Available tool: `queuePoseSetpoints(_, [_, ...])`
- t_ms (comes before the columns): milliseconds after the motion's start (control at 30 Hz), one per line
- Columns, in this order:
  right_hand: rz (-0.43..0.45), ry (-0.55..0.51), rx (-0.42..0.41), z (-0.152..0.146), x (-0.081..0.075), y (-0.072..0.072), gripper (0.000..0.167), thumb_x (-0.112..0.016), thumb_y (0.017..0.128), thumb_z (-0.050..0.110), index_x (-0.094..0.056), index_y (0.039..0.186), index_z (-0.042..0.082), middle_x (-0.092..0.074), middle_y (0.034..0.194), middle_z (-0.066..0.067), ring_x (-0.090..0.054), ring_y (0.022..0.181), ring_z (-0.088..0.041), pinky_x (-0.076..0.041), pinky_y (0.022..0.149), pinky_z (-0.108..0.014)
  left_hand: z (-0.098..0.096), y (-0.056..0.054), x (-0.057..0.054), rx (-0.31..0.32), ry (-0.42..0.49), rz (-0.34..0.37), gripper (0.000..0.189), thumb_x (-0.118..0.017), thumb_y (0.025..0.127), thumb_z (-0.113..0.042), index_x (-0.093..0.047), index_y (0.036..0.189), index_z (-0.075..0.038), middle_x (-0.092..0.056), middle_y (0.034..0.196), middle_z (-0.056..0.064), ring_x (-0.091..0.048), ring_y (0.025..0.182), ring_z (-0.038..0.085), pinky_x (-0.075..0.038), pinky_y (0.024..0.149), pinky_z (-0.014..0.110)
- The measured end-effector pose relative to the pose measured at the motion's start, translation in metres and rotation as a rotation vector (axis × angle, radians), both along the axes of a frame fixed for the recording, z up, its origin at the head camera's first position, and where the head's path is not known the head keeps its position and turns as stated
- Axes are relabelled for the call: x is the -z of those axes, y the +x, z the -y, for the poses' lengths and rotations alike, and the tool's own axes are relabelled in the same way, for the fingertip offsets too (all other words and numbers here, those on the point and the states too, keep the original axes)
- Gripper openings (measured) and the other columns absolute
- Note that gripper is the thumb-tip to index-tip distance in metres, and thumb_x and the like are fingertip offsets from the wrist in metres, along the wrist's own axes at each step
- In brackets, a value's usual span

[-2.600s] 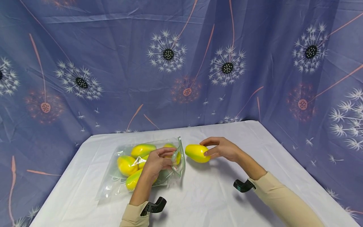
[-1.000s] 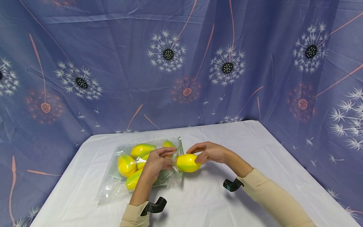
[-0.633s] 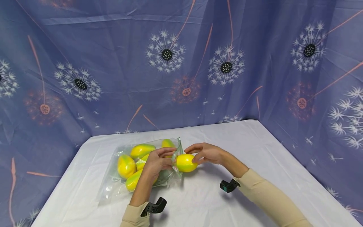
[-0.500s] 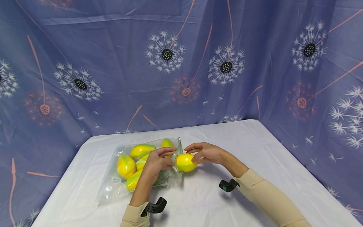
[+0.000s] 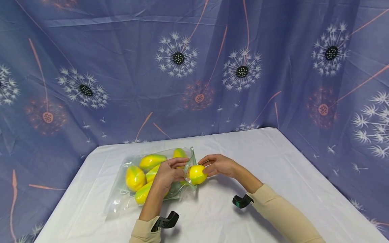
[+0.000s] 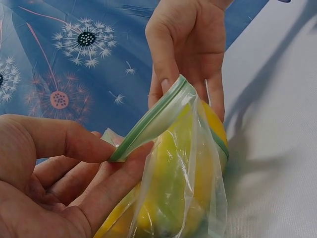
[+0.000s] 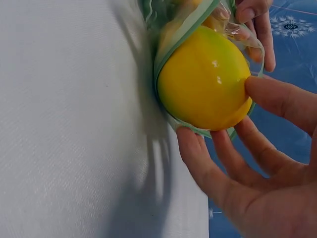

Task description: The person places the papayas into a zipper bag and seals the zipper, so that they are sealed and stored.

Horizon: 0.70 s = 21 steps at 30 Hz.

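Observation:
In the head view my left hand point(image 5: 165, 172) is at the mouth of a clear zip-top bag point(image 5: 117, 204). The left wrist view has its thumb and fingers pinching the green zip edge point(image 6: 148, 119). My right hand point(image 5: 222, 166) holds a glossy yellow-green mango point(image 5: 197, 175) by its outer end, thumb on one side and fingertips at the other. Much of this mango point(image 7: 203, 82) sits inside the bag's opening, its rounded end sticking out. Several similar mangoes point(image 5: 135, 178) lie in the bag, partly hidden behind my left hand and forearm.
A white cloth point(image 5: 258, 155) covers the table under the bag. Blue curtains point(image 5: 130, 67) with dandelion prints hang behind and along the sides. Each wrist carries a black camera mount point(image 5: 165, 221).
My right hand has moved left, bringing the mango from outside the bag into its mouth. My left hand stays at the bag's edge.

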State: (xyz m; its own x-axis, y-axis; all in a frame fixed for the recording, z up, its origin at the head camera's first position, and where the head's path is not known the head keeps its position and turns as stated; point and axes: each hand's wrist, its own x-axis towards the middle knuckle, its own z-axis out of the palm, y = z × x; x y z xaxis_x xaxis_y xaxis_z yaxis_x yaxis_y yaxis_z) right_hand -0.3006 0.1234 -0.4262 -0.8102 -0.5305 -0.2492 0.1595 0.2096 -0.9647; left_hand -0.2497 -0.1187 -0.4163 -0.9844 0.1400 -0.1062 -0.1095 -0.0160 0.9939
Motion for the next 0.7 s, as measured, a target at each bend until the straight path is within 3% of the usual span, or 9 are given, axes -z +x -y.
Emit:
queuePoseSetpoints(300, [-0.059,0.035,0.036,0.005,0.003,0.004,0.042,-0.076,0.086,0.011,-0.067,0.125,0.000,-0.069,0.123,-0.019,-0.071,0.097,-0.022,-0.060,0.091,-0.046,0.002,-0.001,0.001,0.008,0.004,0.002,0.053,-0.065,0.077,0.010,-0.068,0.128,-0.001,-0.065,0.128,0.026,-0.071,0.081,0.023,-0.063,0.068,0.036])
queuePoseSetpoints(700, [-0.073,-0.011,0.056,0.011,0.015,0.005,0.042,-0.077,0.085,0.012,-0.068,0.124,-0.001,-0.072,0.119,-0.018,-0.073,0.094,-0.023,-0.061,0.088,-0.047,0.001,0.000,-0.001,-0.002,0.012,0.005,0.055,-0.064,0.076,0.010,-0.068,0.129,-0.002,-0.067,0.127,0.024,-0.072,0.083,0.022,-0.063,0.069,0.034])
